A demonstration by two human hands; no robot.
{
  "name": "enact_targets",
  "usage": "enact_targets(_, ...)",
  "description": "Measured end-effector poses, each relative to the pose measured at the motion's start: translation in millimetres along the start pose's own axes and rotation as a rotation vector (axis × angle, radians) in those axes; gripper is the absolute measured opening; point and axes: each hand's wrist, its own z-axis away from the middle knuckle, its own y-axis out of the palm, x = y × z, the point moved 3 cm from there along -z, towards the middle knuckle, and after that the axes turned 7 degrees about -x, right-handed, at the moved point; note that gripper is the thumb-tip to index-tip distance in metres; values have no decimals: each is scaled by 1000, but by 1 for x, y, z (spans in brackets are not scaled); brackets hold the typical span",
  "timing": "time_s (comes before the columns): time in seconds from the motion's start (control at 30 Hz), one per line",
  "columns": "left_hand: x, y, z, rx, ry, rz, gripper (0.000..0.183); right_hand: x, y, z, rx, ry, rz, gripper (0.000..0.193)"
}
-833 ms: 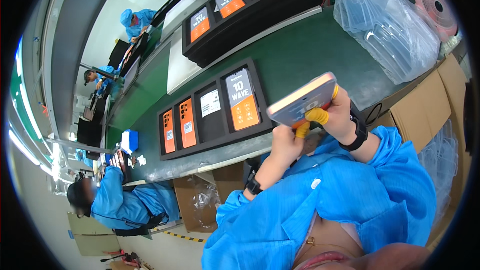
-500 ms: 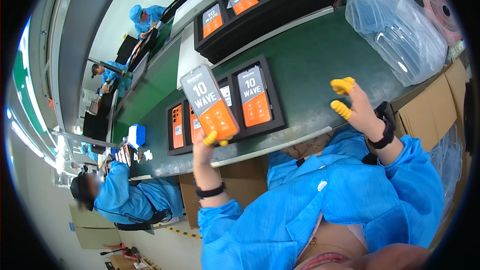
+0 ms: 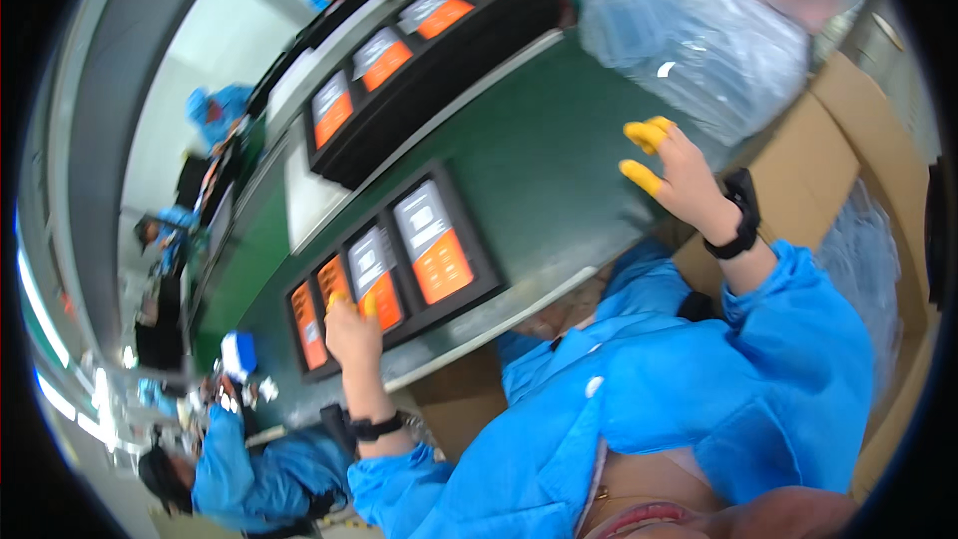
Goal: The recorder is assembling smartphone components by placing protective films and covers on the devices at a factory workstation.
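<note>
Evidently, four smartphones (image 3: 432, 240) fill the foam tray (image 3: 487, 274); whether the left hand (image 3: 355, 337) grips one is unclear; the right hand (image 3: 687, 180) spreads empty.

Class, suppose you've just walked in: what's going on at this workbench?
A person is working with four phones lying in a black tray on the green bench. Their left hand is at the tray's near edge, yellow-covered fingertips over the second and third phones from the left; blur hides whether they touch. The right hand is open and empty, right of the tray. Another tray of phones sits beyond.
</note>
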Motion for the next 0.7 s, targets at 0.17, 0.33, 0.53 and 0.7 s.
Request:
enact_targets(0.17, 30, 65, 4, -22, 293, 5, 56, -38, -36, -20, -283, -93, 434, 37)
enact_targets(0.33, 35, 69, -2, -113, 353, 205, 52, -111, -42, -17, -261, 86, 662, 31)
enact_targets(0.53, 106, 67, -10, -51, -188, 23, 39, -126, -36, -28, -120, 38, 746, 7)
enact_targets(0.7, 122, 84, -23, -257, 33, 133, 37, -58, -30, -32, -100, -113, 385, 10)
